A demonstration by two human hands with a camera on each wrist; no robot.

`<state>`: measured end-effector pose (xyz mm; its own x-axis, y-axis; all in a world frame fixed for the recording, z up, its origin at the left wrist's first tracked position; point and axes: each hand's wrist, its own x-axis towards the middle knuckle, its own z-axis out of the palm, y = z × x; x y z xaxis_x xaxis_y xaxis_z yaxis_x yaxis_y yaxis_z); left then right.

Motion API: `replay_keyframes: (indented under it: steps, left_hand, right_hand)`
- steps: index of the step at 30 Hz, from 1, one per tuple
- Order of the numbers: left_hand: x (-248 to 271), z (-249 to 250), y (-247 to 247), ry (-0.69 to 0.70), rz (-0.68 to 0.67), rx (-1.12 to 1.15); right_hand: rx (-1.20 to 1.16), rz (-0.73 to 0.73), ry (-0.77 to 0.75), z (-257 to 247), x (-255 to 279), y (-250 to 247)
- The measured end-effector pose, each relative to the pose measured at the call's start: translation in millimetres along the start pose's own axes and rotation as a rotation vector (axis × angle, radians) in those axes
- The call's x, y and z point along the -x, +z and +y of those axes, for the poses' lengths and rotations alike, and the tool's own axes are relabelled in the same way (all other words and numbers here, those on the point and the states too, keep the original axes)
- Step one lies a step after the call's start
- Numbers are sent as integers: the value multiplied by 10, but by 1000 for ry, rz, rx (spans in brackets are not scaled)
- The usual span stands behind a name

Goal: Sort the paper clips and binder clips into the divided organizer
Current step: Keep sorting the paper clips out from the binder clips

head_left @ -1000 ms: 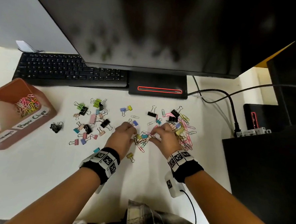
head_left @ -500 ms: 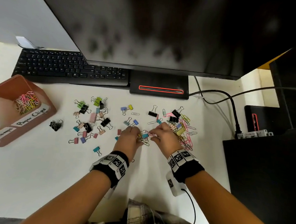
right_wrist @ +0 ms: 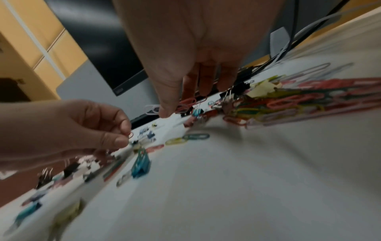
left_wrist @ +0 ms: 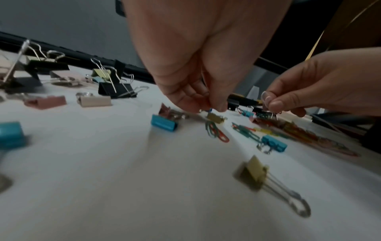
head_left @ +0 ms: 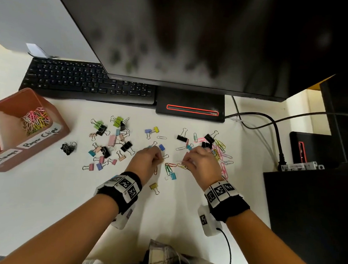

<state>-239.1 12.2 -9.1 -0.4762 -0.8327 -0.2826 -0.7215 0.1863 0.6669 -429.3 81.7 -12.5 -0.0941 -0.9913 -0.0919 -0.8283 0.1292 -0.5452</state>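
Both hands are down over the middle of the white desk [head_left: 42,205], right in the scatter of clips. The left hand [head_left: 146,162] has thumb and fingertips pressed together on something tiny; from the left wrist view it looks like a small clip, with a red and green tangle of paper clips [left_wrist: 216,132] lying just under it, but it's too blurry to say which one it pinches. The right hand [head_left: 199,164] pinches a pale wire paper clip [left_wrist: 266,97] between thumb and forefinger, held a little above the desk.

The brown divided organizer box [head_left: 61,131] sits well off to the left. Its far compartment, labelled "Paper Clips", holds a heap of coloured paper clips [head_left: 35,121]; the near one's label is partly cut off.

Loose stuff is everywhere: a bunch of pastel and black binder clips [head_left: 109,144] left of the hands, a thick pile of pink, yellow and green paper clips [head_left: 220,153] beside the right hand, a yellow binder clip [head_left: 154,186] nearest the person, a blue one [head_left: 171,176] between the wrists.

A black keyboard [head_left: 86,81] and big dark monitor [head_left: 174,40] sit behind.
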Motion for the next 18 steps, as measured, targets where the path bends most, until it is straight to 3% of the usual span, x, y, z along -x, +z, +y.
replay_keyframes:
  steps: [3,6,13,18]
  left_hand:
    - [21,-17,-112,18,73,15]
    - [51,-62,-237,-69,107,33]
    - [154,-20,-92,-331,-59,-11]
    - [51,-19,46,-305,-102,-258]
  right_hand:
    - [-130,46,73,-5,-79,-113]
    - [-313,-62,209,2,-194,-158]
    - [77,-370,111,-127,-488,-106]
    - [295,-465,77,-118,-567,-21]
